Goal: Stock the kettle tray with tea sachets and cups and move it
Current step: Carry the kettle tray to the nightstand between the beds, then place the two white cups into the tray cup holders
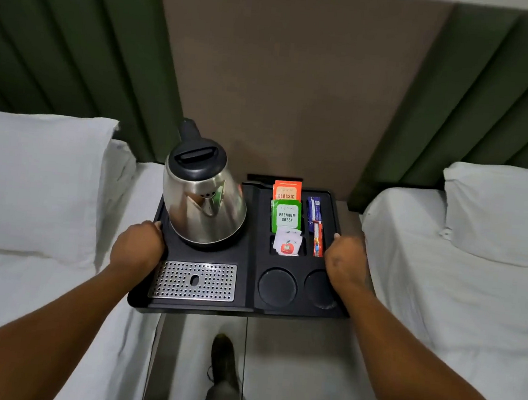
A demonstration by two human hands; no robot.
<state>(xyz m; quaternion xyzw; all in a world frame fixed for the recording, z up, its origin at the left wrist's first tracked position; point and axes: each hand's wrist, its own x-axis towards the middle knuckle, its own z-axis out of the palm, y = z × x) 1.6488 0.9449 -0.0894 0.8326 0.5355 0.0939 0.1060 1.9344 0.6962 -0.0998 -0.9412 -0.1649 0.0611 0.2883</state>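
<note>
A black kettle tray (248, 256) is held level between two beds. My left hand (139, 246) grips its left edge and my right hand (345, 261) grips its right edge. A steel kettle (203, 207) with a black lid stands on the tray's back left. In the right-hand slots stand an orange "Classic" sachet (286, 190), a green "Premium Green" sachet (286, 216), a white sachet with a red fruit (287, 243) and blue and red stick packets (315, 226). Two round cup recesses (277, 287) at the front right hold no cups. A perforated metal drip grate (193, 279) lies at the front left.
White beds with pillows flank the tray, one on the left (34, 179) and one on the right (494, 220). A brown panel (297, 91) and green padded headboards rise behind. My shoe (223, 359) shows on the grey floor below the tray.
</note>
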